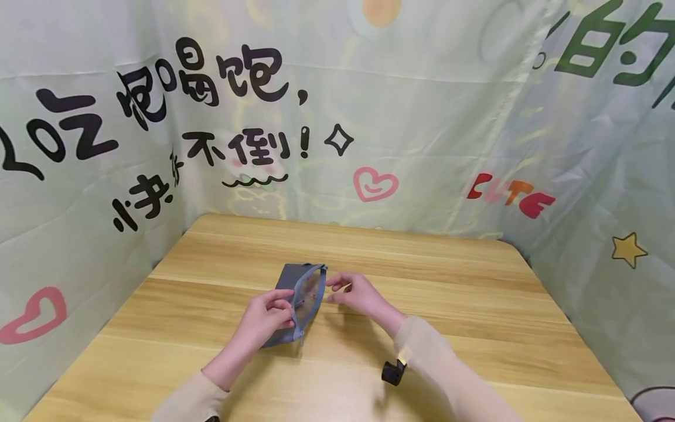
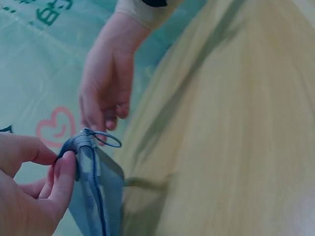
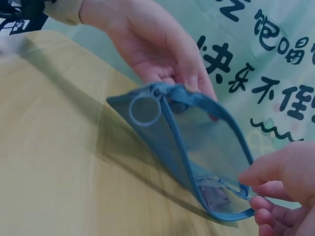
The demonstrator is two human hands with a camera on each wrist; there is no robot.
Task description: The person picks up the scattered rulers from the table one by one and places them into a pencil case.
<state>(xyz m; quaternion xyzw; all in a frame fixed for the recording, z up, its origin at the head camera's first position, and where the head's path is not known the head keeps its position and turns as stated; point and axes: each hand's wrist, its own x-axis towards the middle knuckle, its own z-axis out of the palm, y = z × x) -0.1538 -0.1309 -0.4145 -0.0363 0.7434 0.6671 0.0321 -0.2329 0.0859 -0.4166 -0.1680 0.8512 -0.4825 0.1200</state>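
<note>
A blue mesh zip pouch [image 1: 304, 296] lies mid-table with its zipper undone and its mouth gaping. My left hand [image 1: 263, 319] pinches the near end of the pouch [image 2: 98, 196], right beside the round ring pull [image 2: 118, 142]. In the right wrist view that ring pull [image 3: 132, 110] hangs at the end held by the left hand [image 3: 152, 44]. My right hand [image 1: 353, 293] hovers at the pouch's right side with loosely curled fingers. One fingertip of the right hand [image 3: 285, 182] meets the rim of the pouch [image 3: 206, 147]. It grips nothing that I can see.
The wooden table [image 1: 448, 305] is ringed by pale green printed cloth walls [image 1: 422, 117] at the back and both sides. A black camera unit [image 1: 392, 372] sits on my right wrist.
</note>
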